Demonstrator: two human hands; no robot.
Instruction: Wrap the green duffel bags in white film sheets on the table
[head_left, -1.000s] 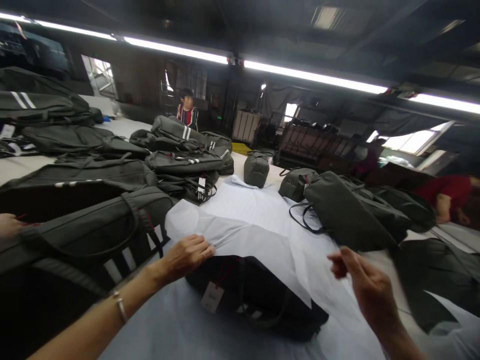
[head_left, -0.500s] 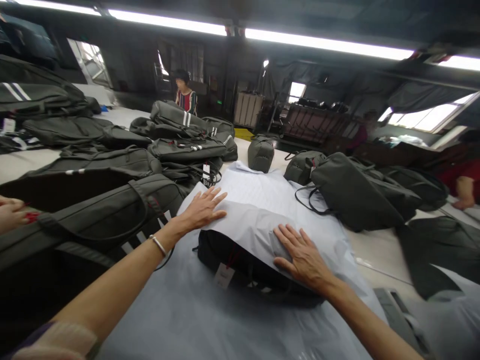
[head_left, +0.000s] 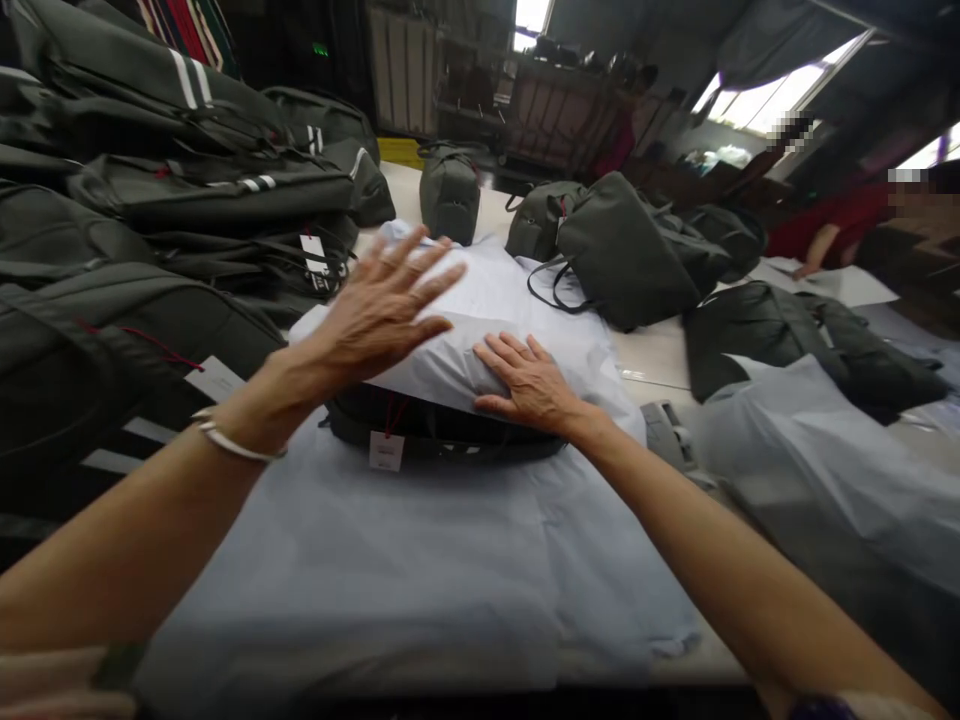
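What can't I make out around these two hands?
Head view:
Top of the black fabric bag: hidden by the thin white sheet.
Print on its white rectangular paper tag: too small.
Palm of the left hand: turned away from the camera.
Left end of the dark-green striped fabric bag beside it: cut off by the picture's edge.

From where I stand, most of the dark bag [head_left: 435,432] is hidden under the pale sheet [head_left: 592,375], with only its near side peeking out. The print on its tag [head_left: 386,452] is too small for me to read. The left hand [head_left: 367,320] is blurred, and I can't tell whether it touches the sheet. The striped bag [head_left: 97,370] runs out of view at the left, and the person in stripes [head_left: 187,35] is lost past the top but for some clothing. Away to the right, a red-clad co-worker's hand [head_left: 808,270] is too small to make out.
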